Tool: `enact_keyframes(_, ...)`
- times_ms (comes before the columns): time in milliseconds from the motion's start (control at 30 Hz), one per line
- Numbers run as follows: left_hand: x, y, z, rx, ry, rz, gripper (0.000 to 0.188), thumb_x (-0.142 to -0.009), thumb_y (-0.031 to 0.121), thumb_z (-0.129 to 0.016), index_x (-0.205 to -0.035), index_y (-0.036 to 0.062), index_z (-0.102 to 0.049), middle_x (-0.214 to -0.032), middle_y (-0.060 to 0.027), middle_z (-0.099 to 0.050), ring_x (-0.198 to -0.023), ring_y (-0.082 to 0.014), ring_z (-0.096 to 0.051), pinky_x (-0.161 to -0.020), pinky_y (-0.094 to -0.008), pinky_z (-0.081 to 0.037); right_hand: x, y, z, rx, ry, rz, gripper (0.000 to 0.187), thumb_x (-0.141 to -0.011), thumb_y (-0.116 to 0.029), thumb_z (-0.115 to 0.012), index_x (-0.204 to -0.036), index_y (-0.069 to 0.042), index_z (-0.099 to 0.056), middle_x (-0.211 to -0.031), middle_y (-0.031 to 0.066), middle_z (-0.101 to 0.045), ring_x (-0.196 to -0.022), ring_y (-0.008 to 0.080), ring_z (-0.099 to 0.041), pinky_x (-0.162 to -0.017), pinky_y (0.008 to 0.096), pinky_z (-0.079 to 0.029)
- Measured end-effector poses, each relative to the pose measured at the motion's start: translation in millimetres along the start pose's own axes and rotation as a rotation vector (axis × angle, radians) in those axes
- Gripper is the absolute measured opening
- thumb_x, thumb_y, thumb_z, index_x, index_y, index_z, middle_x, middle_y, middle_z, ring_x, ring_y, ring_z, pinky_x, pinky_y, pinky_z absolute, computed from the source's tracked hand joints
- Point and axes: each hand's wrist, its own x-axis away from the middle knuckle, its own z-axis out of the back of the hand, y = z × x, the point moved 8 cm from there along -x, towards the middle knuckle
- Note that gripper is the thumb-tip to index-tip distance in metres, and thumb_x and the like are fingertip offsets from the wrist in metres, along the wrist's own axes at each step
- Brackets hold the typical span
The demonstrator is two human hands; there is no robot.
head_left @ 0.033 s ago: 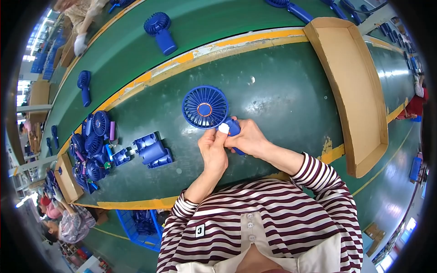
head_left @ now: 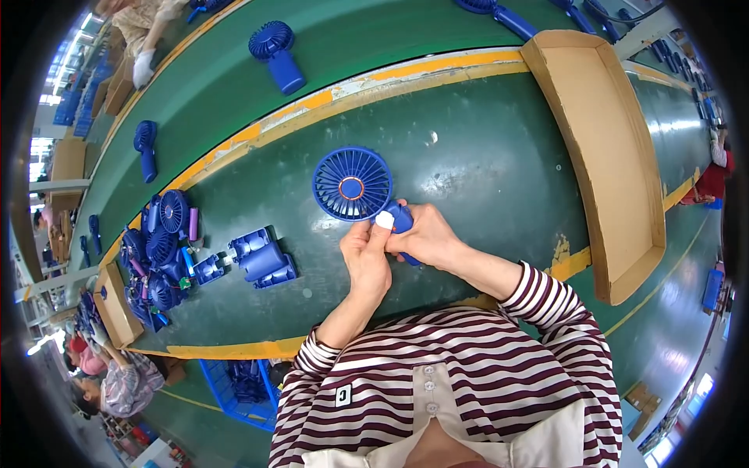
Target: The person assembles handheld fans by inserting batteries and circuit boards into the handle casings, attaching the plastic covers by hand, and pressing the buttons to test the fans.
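Note:
Both my hands are closed on a blue handheld fan point(head_left: 352, 186) above the green bench, its round grille turned up. My left hand point(head_left: 365, 256) pinches it at the neck, just below the grille. Something small and white point(head_left: 384, 220) covers the tip of my left thumb. My right hand point(head_left: 427, 236) wraps round the handle, whose lower end shows below the fingers. To the left lie several blue half-shell handle parts point(head_left: 264, 259). My fingers hide most of the handle.
A heap of blue fan heads, coloured cells and small boards point(head_left: 160, 253) is at the left. An open cardboard tray point(head_left: 605, 164) stands at the right. Beyond a yellow-edged strip, fans point(head_left: 275, 58) lie on a green belt. A blue crate point(head_left: 226, 390) stands below the bench. Co-workers sit around.
The fans on the belt have shifted very slightly to the right. A co-worker's gloved hand at the far left has moved a little. My hands and the held fan look unchanged.

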Motion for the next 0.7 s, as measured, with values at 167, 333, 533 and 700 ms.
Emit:
enact_keyframes(167,-8,2,11,0.040,-0.118,0.021,0.030,-0.087,0.018,-0.053,-0.107,-0.0043,-0.055,-0.109,-0.0140,-0.058,-0.092,-0.0188,-0.057,-0.086,-0.0356,-0.043,10,-11,2,-0.494,-0.389,-0.131,0.034,-0.072,-0.024,-0.068,-0.086,0.004,-0.056,-0.066,0.0154,-0.060,-0.053,0.0207,-0.060,-0.044,0.0265,-0.049)
enact_keyframes(333,-6,31,-23,0.201,-0.427,0.061,0.043,-0.087,0.021,-0.051,-0.122,-0.0035,-0.045,-0.120,-0.0181,-0.051,-0.110,-0.0263,-0.050,-0.095,-0.0395,-0.037,16,-9,-8,-0.980,-0.702,-0.079,0.046,-0.083,-0.043,-0.051,-0.094,0.002,-0.051,-0.070,0.0218,-0.059,-0.046,0.0242,-0.059,-0.043,0.0299,-0.051)
enact_keyframes(533,1,25,-28,-0.056,-0.440,0.089,0.054,-0.077,0.013,-0.065,-0.124,-0.0010,-0.043,-0.118,-0.0163,-0.053,-0.102,-0.0214,-0.054,-0.086,-0.0316,-0.044,17,-2,-22,-0.882,-0.702,-0.068,0.049,-0.084,-0.047,-0.048,-0.095,0.001,-0.052,-0.071,0.0204,-0.060,-0.049,0.0242,-0.060,-0.043,0.0292,-0.051)
enact_keyframes(700,3,13,-7,-0.065,-0.398,0.138,0.057,-0.073,0.013,-0.069,-0.122,-0.0013,-0.044,-0.114,-0.0186,-0.055,-0.101,-0.0241,-0.056,-0.087,-0.0357,-0.045,9,-10,31,0.232,-0.251,-0.125,0.063,-0.088,-0.054,-0.032,-0.090,0.003,-0.060,-0.071,0.0177,-0.062,-0.056,0.0254,-0.062,-0.048,0.0335,-0.048)
